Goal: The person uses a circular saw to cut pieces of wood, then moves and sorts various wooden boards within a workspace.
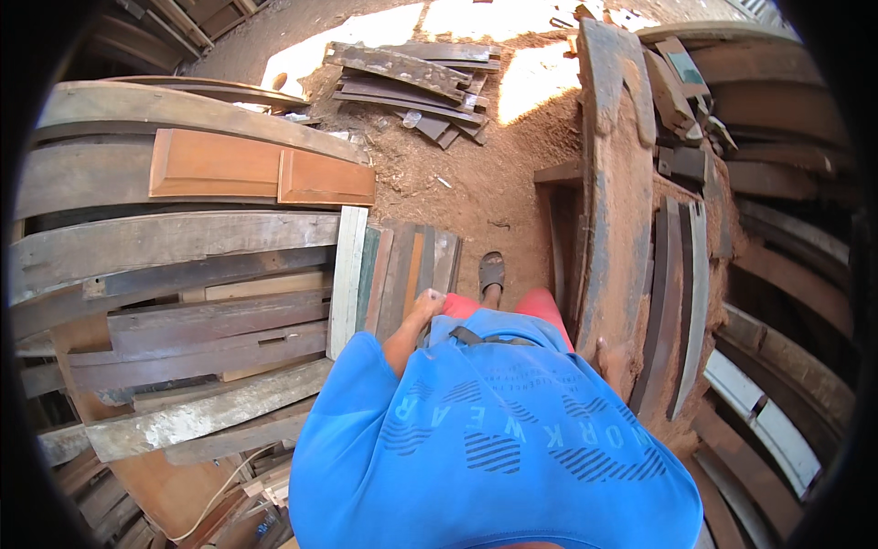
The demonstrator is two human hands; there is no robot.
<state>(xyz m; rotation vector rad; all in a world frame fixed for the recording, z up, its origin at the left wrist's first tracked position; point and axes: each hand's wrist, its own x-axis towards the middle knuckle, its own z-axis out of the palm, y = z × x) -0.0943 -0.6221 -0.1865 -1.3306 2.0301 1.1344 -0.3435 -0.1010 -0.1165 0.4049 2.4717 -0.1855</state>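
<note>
My left hand [428, 304] hangs beside my red shorts with its fingers curled in, and nothing shows in it. Closest to it is a row of upright-leaning wooden boards [396, 274] in brown, orange and grey. What looks like my right hand [611, 355] is low at my right side, against the sawdust-covered wooden bench [604, 210]. My blue shirt partly covers that arm, and its fingers cannot be made out. On the bench lie long narrow planks [660, 293].
Stacked long planks [219, 320] fill the left side, with two orange-brown panels [265, 171] on top. Ahead, a pile of dark boards [412, 82] lies on the dusty ground. More timber [786, 119] stands at the right. My sandalled foot [492, 272] is between the stacks.
</note>
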